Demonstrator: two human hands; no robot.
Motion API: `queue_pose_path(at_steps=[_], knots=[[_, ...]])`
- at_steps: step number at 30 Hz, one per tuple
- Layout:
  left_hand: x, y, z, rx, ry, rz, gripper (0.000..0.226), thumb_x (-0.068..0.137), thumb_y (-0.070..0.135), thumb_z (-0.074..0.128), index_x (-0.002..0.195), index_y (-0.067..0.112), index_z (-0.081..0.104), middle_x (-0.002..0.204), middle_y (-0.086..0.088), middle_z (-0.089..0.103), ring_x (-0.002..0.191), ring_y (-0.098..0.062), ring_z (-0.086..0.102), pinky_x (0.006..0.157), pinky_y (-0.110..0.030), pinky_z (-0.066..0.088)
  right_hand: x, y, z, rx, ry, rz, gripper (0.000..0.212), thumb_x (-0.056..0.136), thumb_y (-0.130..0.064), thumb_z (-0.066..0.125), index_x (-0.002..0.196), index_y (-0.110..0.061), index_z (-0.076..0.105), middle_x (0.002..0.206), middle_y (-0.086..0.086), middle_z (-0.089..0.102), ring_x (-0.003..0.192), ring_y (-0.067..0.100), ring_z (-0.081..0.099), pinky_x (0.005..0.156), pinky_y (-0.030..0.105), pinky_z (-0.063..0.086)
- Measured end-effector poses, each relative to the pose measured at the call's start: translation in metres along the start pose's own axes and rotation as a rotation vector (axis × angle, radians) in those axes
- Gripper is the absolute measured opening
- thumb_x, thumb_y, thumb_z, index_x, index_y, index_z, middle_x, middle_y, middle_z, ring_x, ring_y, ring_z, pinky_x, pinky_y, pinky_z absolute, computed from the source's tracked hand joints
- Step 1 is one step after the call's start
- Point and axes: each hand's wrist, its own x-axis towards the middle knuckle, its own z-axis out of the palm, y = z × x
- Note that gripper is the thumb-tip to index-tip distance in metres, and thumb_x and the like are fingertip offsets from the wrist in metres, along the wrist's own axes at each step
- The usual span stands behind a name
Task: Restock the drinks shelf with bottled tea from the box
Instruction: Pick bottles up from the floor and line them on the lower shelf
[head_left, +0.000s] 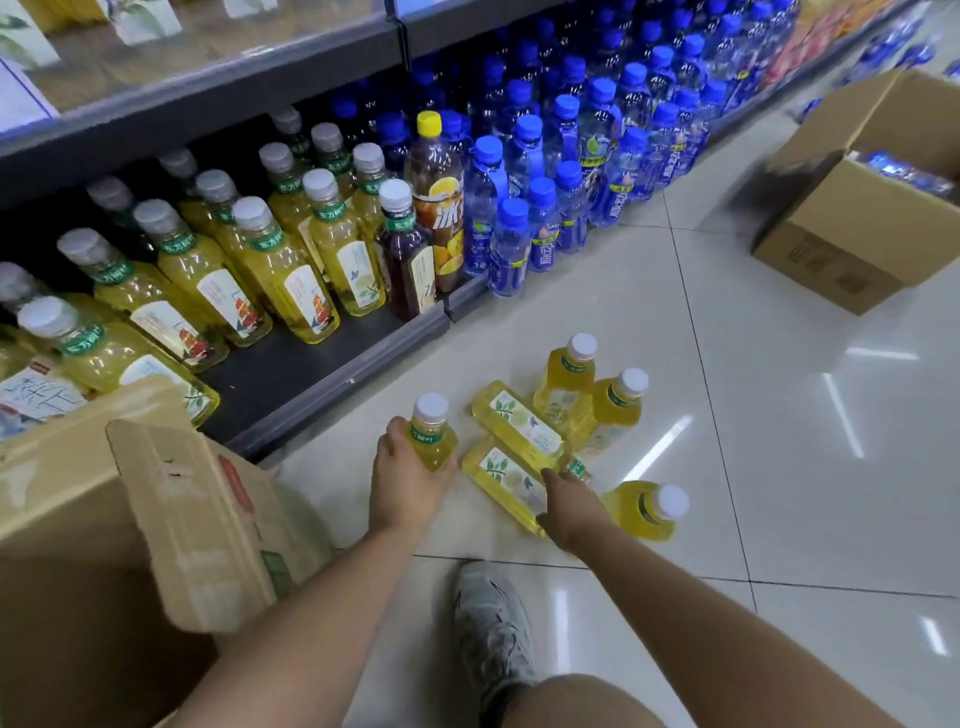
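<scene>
Fingers of the left hand (410, 480), stretched forward past a grey mesh sneaker (493, 634), curl round the shoulder of an upright yellow tea bottle with a white cap (434, 436). It stands on the glossy white tiled floor (779, 415), long axis vertical, cap up. Left of that forearm sits the open brown cardboard box (104, 519), one flap hanging outward.

The right hand (571, 504) reaches palm-down, its fingers wrapped over the neck end of the nearer lying yellow tea bottle (498, 480). This bottle rests flat, base pointing up-left toward the shelf, neck hidden beneath the hand. A second lying yellow bottle (519, 421) touches it on the far side, parallel to it. Another capped yellow bottle (641, 512) stands just right of the hand, and a standing pair of yellow bottles (566, 384) lies just beyond.

Farther off, the dark bottom shelf (311, 364) carries rows of yellow tea bottles (280, 265), then blue-capped clear water bottles (519, 208). A second open cardboard box (841, 234) sits well apart at far right.
</scene>
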Motion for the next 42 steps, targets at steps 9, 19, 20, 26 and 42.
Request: queue_pose_path(at_steps=[9,19,20,26,42], knots=[[0.009,-0.026,0.021,-0.163,0.133,-0.232,0.078,0.068,0.025,0.088,0.128,0.006,0.04,0.127,-0.016,0.054,0.111,-0.037,0.057,0.088,-0.036,0.046,0.018,0.015,0.066,0.101,0.06,0.243,0.063,0.09,-0.006,0.049,0.145,-0.006,0.018,0.121,0.017,0.056,0.107,0.032,0.06,0.079,0.04,0.049],[0.006,-0.033,0.019,-0.072,-0.005,-0.206,0.097,0.071,0.043,0.083,0.146,0.021,0.025,0.143,-0.004,0.04,0.13,-0.028,0.045,0.099,-0.042,0.045,0.023,-0.01,0.078,0.214,-0.037,0.294,0.059,0.074,-0.047,0.071,0.116,-0.018,0.042,0.106,0.003,0.064,0.1,0.026,0.062,0.088,0.039,0.048],[0.005,-0.03,0.013,-0.063,0.005,-0.208,0.102,0.071,0.047,0.082,0.149,0.024,0.02,0.145,-0.002,0.037,0.133,-0.027,0.042,0.101,-0.044,0.045,0.023,-0.016,0.077,0.276,-0.07,0.302,0.063,0.07,-0.052,0.072,0.117,-0.017,0.047,0.106,0.003,0.065,0.101,0.026,0.062,0.088,0.037,0.048],[0.002,-0.011,-0.027,0.113,0.057,-0.096,0.083,0.076,0.047,0.077,0.142,0.033,0.029,0.133,-0.001,0.034,0.123,-0.024,0.039,0.086,-0.041,0.049,0.013,-0.04,0.038,0.953,-0.331,0.344,0.035,0.081,-0.029,0.078,0.1,-0.006,0.06,0.073,0.013,0.059,0.057,0.022,0.053,0.05,0.026,0.042],[0.013,0.019,-0.071,0.483,-0.213,-0.001,0.032,0.095,0.02,0.061,0.121,0.008,0.045,0.122,-0.013,0.056,0.11,-0.034,0.06,0.088,-0.04,0.05,0.006,-0.072,-0.047,0.391,0.291,0.115,0.041,0.091,-0.046,0.059,0.1,-0.006,0.061,0.097,0.016,0.067,0.095,0.036,0.063,0.07,0.032,0.043]])
